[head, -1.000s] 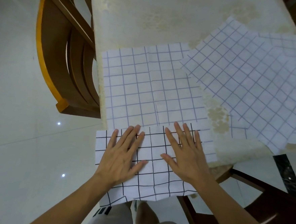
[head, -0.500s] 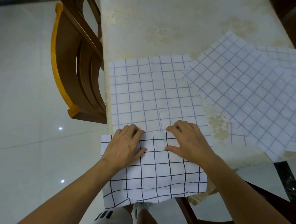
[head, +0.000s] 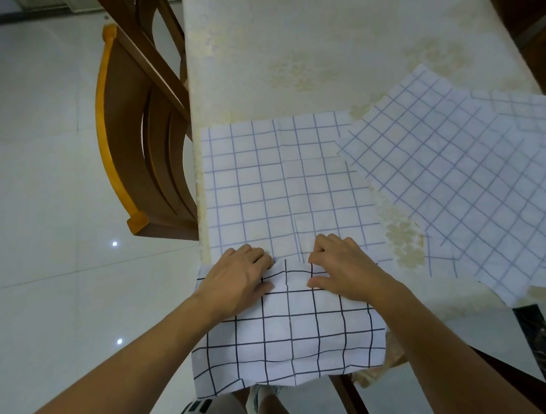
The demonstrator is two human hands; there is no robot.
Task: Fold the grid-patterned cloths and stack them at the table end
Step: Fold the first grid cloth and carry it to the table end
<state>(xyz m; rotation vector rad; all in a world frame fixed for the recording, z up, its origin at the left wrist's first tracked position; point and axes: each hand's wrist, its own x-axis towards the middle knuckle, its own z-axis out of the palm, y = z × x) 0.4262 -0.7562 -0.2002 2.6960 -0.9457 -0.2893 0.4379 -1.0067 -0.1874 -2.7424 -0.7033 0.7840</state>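
A white cloth with a black grid (head: 292,331) hangs over the near end of the table, its lower part dangling off the edge. My left hand (head: 239,279) and my right hand (head: 345,268) rest side by side on its top edge, fingers curled and pinching the fabric. Just beyond them a white cloth with a thin blue grid (head: 276,181) lies flat and creased. A further blue-grid cloth (head: 471,175) lies spread at an angle on the right, over others underneath.
The table (head: 309,41) has a cream patterned covering. A wooden chair (head: 134,139) stands pushed in along the table's left side. Another dark chair (head: 445,396) sits at the lower right. The floor is glossy white tile.
Both hands went from flat, fingers spread on the black-grid cloth, to curled fingers gripping its top edge. The view has shifted slightly forward.
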